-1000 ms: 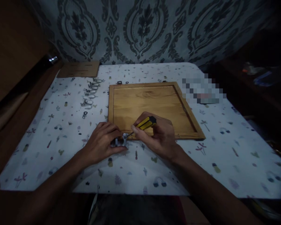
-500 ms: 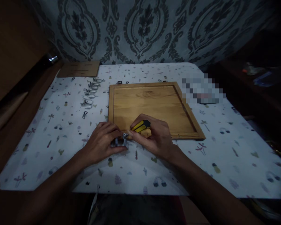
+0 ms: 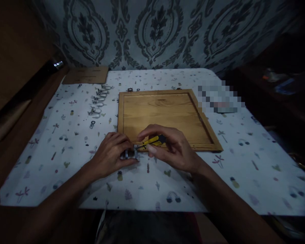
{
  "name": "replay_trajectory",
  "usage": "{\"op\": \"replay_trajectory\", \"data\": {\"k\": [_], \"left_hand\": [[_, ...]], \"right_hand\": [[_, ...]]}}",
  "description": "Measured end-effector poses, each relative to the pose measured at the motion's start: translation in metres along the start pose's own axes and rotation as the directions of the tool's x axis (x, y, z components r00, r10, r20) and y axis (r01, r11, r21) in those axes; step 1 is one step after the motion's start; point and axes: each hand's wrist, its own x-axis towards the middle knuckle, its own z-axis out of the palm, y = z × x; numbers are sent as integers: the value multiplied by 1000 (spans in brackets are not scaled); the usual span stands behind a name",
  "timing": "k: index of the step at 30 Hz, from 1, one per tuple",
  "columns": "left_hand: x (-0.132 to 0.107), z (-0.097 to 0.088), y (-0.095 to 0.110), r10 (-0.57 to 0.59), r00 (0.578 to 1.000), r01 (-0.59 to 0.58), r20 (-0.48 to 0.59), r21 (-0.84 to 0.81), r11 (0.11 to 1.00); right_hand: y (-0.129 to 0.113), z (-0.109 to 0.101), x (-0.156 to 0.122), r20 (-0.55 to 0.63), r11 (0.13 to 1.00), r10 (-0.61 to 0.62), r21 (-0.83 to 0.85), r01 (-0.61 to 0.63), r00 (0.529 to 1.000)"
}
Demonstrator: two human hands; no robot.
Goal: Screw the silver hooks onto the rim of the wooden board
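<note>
My left hand is closed around a small shiny metal fitting at the near edge of a framed wooden panel. Fingers hide part of the fitting, so its exact kind is unclear. A yellow and black screwdriver rests in my right hand, its thin shaft pointing left with the tip at the fitting. My right index finger and thumb are spread apart around the handle in a loose hold.
Several metal fittings lie in a row left of the panel, with a small dark ring-like piece below them. A brown cardboard sheet lies at the far left of the patterned tablecloth. A pixelated item sits at the right.
My right fingers have loosened and spread from their pinch on the screwdriver, uncovering more of its handle and shaft. My left hand and the fitting stay in place.
</note>
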Motion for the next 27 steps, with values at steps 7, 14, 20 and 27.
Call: {"op": "replay_trajectory", "data": {"k": [7,14,20,27], "left_hand": [[-1,2,0,11,1000,-11,-15,-3,1000],[0,2,-2,1,1000,-1,5,-9,1000],[0,0,-1,16,1000,-16,1,5,1000],[-1,1,-1,26,999,-26,-18,12,1000]], "right_hand": [[6,3,2,-76,979,-83,-194,67,994],[9,7,0,-123,971,-87,-234,56,989],[1,-2,0,19,998,3,-69,-2,1000],[4,-3,-1,-28,986,-49,-164,44,998]]}}
